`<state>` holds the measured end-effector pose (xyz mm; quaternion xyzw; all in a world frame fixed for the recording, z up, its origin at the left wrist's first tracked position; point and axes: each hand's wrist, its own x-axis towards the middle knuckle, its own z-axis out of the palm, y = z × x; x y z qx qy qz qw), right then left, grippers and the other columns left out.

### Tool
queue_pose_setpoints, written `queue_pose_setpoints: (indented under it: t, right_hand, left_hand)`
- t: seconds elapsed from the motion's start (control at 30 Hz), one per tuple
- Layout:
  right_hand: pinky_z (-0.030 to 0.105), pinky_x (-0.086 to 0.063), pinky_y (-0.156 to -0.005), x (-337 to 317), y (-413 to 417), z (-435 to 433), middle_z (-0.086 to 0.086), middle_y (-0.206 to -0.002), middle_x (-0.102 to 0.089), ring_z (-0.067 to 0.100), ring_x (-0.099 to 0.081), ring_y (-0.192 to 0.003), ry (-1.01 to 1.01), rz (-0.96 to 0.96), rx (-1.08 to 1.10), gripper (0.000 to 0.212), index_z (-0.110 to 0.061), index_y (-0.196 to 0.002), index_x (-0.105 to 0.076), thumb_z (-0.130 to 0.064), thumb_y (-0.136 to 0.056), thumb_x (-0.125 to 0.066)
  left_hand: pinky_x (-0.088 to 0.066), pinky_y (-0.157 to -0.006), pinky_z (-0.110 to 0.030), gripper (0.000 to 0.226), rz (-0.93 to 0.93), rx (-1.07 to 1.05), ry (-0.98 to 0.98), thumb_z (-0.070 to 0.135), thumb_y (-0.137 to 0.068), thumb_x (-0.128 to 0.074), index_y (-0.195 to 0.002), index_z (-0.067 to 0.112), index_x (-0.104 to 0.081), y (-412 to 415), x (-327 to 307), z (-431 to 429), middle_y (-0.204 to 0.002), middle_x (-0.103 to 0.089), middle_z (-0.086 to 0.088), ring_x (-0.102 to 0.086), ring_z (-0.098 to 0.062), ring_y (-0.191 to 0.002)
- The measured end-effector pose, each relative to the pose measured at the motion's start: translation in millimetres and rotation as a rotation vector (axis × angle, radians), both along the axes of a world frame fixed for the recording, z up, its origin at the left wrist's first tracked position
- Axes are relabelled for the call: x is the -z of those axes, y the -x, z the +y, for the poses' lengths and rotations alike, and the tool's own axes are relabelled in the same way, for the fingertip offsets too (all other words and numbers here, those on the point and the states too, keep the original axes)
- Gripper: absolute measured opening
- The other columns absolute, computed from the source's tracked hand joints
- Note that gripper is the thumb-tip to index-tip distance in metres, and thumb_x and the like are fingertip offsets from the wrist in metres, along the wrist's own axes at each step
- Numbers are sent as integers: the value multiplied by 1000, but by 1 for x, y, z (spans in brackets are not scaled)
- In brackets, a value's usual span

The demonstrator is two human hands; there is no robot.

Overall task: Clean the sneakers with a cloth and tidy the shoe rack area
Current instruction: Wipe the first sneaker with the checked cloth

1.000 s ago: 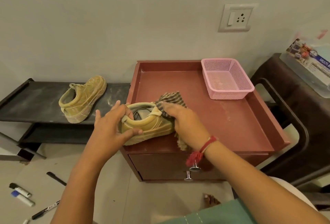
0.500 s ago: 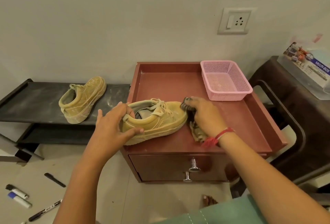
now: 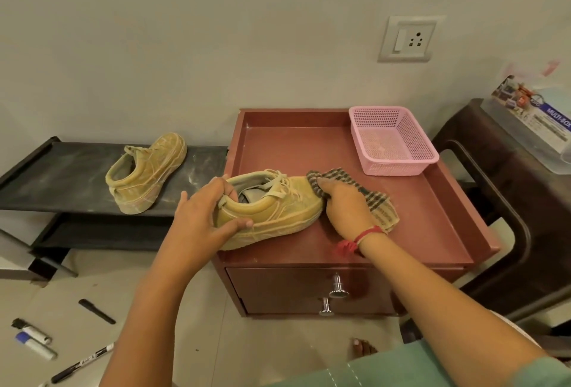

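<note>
Left hand [image 3: 206, 214] grips the heel of the tan sneaker [image 3: 272, 207] on the red cabinet [image 3: 401, 232], fingers curled round it. Right hand [image 3: 347, 207] clutches the checked cloth [image 3: 375, 201] against the toe. Second sneaker [image 3: 146, 172] sits on the black rack [image 3: 61, 176], well apart.

Basket [image 3: 393, 142] behind sneaker [image 3: 272, 207] on cabinet [image 3: 340, 250]

A tan sneaker [image 3: 278, 210] stands upright at the red surface's [image 3: 293, 145] front-left edge, toe rightward, with a checked cloth [image 3: 380, 201] bunched against its toe. The second sneaker [image 3: 145, 173] stands on the dark rack [image 3: 61, 176].
</note>
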<state>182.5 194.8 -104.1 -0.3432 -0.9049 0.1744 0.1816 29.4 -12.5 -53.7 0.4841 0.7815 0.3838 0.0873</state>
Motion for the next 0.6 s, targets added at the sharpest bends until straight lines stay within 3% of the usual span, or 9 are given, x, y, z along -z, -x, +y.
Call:
queue_pose_setpoints:
  t: [0.07, 0.13, 0.23, 0.37, 0.53, 0.6]
  right_hand:
    - [18, -29, -105, -4, 5, -10, 4, -128, -59, 18, -51, -122, 83, 98, -103, 53, -13, -122, -61, 10, -77, -44]
    - [19, -28, -107, -6, 6, -9, 2, -132, -55, 17, -49, -124, 73, 62, -181, 56, -15, -121, -62, 11, -75, -43]
    - [29, -30, -109, -7, 2, 2, 1, -140, -47, 21, -43, -129, 2, -52, -110, 55, -19, -123, -60, 8, -78, -44]
    - [23, -28, -108, -14, -2, -5, 0, -136, -51, 20, -46, -126, 48, -50, -270, 54, -15, -116, -65, 13, -76, -42]
    - [26, -28, -108, -9, 3, 2, 1, -140, -47, 20, -43, -129, 41, -37, -98, 55, -18, -121, -62, 11, -78, -41]
    - [21, -26, -108, -12, 6, -8, 3, -134, -53, 19, -46, -126, 102, 4, -165, 55, -12, -119, -63, 13, -75, -41]
  left_hand:
    - [-1, -117, -50, 33, -6, 4, 10, 28, -72, -79, -83, 29, -48, 0, 0, -1, -106, -54, 27, -39, -2, -131]
    - [-1, -117, -50, 32, -11, 1, 21, 28, -73, -78, -84, 30, -48, 0, -1, -1, -109, -49, 30, -34, -10, -137]
    - [-2, -117, -54, 33, -18, 10, 18, 30, -74, -77, -85, 31, -47, 1, -2, 2, -112, -56, 22, -34, -13, -138]
    - [-1, -117, -55, 32, -15, 12, 0, 29, -73, -77, -83, 30, -47, 5, 1, -1, -103, -57, 22, -37, -19, -137]
    - [-6, -115, -59, 33, -13, 10, -5, 29, -73, -78, -82, 31, -46, 4, 0, 3, -98, -58, 22, -43, -25, -131]
    - [-3, -115, -59, 33, -3, 4, -20, 29, -73, -78, -82, 31, -46, 3, 2, 2, -96, -57, 22, -43, -26, -131]
